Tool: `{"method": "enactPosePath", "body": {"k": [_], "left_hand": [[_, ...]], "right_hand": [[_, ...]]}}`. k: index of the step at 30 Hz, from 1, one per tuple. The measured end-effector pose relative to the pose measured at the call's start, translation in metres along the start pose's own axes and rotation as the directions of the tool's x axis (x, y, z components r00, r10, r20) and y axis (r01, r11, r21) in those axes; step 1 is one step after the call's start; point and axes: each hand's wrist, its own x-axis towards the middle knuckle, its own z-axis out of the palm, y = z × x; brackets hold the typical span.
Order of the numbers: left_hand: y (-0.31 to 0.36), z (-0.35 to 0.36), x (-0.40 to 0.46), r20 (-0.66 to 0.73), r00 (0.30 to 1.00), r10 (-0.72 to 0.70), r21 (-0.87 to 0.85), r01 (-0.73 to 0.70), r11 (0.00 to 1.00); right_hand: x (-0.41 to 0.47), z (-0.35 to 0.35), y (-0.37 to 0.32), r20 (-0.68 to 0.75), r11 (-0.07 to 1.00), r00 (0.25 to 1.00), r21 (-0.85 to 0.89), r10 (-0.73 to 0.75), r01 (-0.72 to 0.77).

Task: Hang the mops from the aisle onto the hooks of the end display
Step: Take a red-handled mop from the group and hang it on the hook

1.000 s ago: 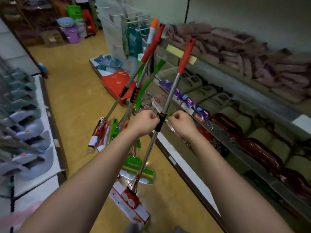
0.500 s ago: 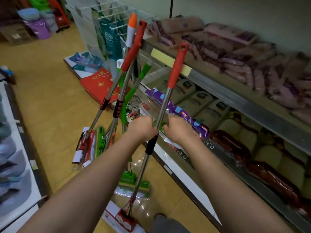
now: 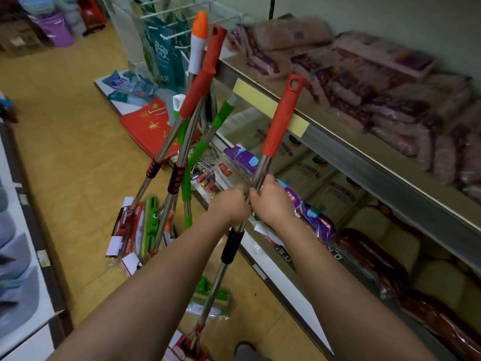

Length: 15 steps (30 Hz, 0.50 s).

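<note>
Head view: left hand (image 3: 230, 208) and right hand (image 3: 272, 201) sit side by side at centre frame, both wrapped around the steel shaft of one mop (image 3: 260, 168), knuckles almost touching. The mop tilts toward 1 o'clock; its red grip (image 3: 282, 118) is uppermost, black sleeve (image 3: 231, 247) just below the hands, head (image 3: 188, 346) at 6 o'clock near the floor (image 3: 65, 142). At 11 o'clock, leaning mops (image 3: 182, 142) rest against the shelf edge (image 3: 338, 149). Wire hooks (image 3: 166, 14) of the end display lie at 12 o'clock. Packaged goods (image 3: 377, 82) fill the shelf at 2 o'clock.
</note>
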Motion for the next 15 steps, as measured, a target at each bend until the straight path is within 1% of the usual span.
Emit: {"method": "enactPosePath", "body": {"k": [2, 4, 6, 9, 12, 15], "left_hand": [[0.000, 0.003, 0.006, 0.027, 1.000, 0.015, -0.066, -0.013, 0.998], [-0.001, 0.008, 0.010, 0.013, 1.000, 0.011, -0.157, -0.009, 0.988], [-0.005, 0.014, 0.011, 0.001, 1.000, -0.004, -0.242, 0.005, 0.970], [-0.017, 0.026, 0.006, 0.001, 1.000, 0.014, -0.286, -0.013, 0.958], [-0.035, 0.037, -0.002, -0.051, 0.998, 0.039, -0.345, -0.054, 0.937], [-0.055, 0.040, -0.014, -0.029, 0.999, -0.024, -0.325, 0.014, 0.946]], "right_hand": [[0.005, 0.002, -0.004, -0.006, 0.993, 1.000, 0.114, 0.028, -0.028], [0.007, 0.006, -0.007, -0.016, 0.969, 0.998, 0.240, 0.054, -0.049], [0.006, 0.013, -0.009, -0.053, 0.951, 0.995, 0.302, 0.079, -0.060], [0.003, 0.020, -0.012, -0.120, 0.949, 0.991, 0.316, 0.062, -0.021], [-0.002, 0.022, -0.021, -0.122, 0.952, 0.993, 0.301, -0.010, 0.046], [-0.010, 0.025, -0.034, -0.130, 0.950, 0.989, 0.292, -0.073, 0.109]]}}
